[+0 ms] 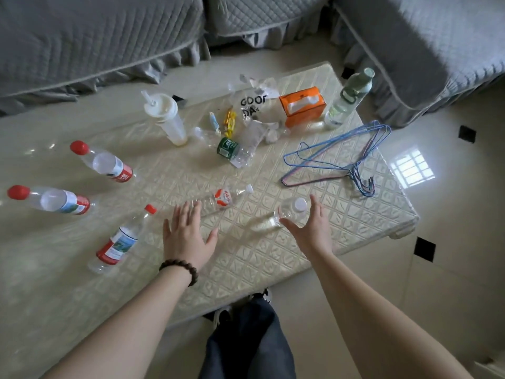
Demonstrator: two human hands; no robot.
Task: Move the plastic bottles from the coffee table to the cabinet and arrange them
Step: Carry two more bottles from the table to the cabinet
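Observation:
Several clear plastic bottles stand or lie on the cream coffee table (246,269). Three red-capped bottles stand at the left: one (105,162), another (52,200), a third (120,242). A white-capped bottle with a red label (221,199) lies on its side mid-table. A small white-capped bottle (287,213) stands between the thumb and fingers of my right hand (310,231), which is open around it. My left hand (185,233) hovers open with fingers spread, just short of the lying bottle. A crushed green-label bottle (232,149) lies further back.
At the back stand a tall cup with a straw (166,119), a plastic bag (257,105), an orange tissue box (303,105) and a green-lidded water bottle (349,97). Wire hangers (341,157) lie at the right. Grey sofas (95,42) surround the table. My legs are below.

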